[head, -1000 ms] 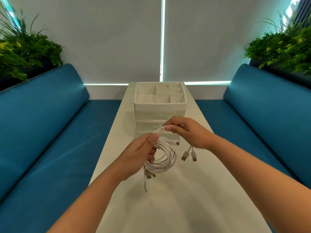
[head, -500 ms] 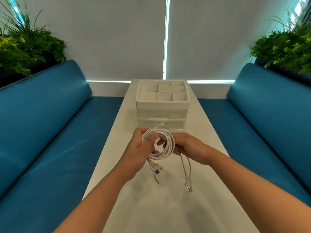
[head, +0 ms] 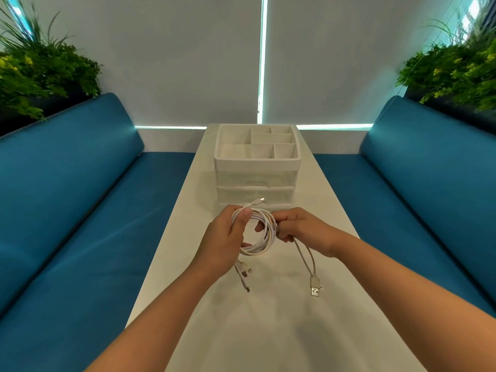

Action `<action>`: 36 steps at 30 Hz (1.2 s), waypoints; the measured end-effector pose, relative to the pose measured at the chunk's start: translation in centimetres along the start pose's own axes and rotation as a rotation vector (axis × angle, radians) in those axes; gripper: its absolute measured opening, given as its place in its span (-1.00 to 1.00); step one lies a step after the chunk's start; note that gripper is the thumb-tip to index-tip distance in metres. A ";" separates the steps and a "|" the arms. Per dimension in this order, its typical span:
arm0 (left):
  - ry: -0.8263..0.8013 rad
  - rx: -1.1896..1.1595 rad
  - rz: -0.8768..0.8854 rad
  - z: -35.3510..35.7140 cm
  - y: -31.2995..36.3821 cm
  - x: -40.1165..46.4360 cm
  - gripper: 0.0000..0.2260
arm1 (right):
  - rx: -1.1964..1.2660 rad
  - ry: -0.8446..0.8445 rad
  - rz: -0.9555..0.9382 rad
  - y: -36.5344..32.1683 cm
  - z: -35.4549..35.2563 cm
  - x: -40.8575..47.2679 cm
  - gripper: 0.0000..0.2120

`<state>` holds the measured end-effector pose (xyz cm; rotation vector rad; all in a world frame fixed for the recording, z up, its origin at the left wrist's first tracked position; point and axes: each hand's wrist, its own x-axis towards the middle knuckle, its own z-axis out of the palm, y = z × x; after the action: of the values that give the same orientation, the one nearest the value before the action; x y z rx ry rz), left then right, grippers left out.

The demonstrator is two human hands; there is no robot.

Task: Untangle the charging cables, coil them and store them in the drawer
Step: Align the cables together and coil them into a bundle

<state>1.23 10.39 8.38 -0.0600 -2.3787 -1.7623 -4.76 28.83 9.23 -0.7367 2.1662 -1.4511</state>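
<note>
Both hands hold a white coil (head: 259, 233) of cables above the middle of the tabletop (head: 268, 318), just in front of the drawer unit (head: 256, 181). The left hand (head: 224, 247) grips the coil's left side, thumb pressed over the strands at the top and fingers curled behind. The right hand (head: 300, 228) pinches the coil's right side, fingers curled round the strands.

The coil stands roughly upright, its loop facing the camera and slightly taller than wide. One small plug (head: 259, 202) sticks out from the top, pointing up and right toward the drawers. A cluster of small plugs (head: 245, 276) hangs below the left hand, pointing down toward the near edge. From the right hand two cable tails drop down and right, ending in a USB plug (head: 315, 287) that points at the near edge.

The drawer unit sits toward the far edge, both clear drawers closed, a divided tray (head: 256, 145) on top. Blue benches (head: 67, 197) flank the table's long edges.
</note>
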 end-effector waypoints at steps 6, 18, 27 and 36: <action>0.047 -0.102 0.000 0.4 0.0 -0.1 -0.79 | -0.177 -0.039 0.020 0.9 -0.2 0.0 -0.75; 0.025 -0.096 0.035 1.2 1.2 -0.5 -0.80 | -0.616 0.037 0.290 3.9 -1.1 -1.8 -0.78; 0.037 -0.160 0.067 3.0 1.6 -1.1 -0.83 | 0.300 0.448 0.323 3.9 0.4 -2.0 -0.80; 0.058 -0.130 0.056 3.9 0.7 -1.3 -0.82 | 0.815 0.517 0.260 2.0 2.1 -3.0 -0.76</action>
<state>2.09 14.35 7.70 -0.0909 -2.1992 -1.8640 -1.62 29.90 6.76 0.2212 1.6167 -2.2910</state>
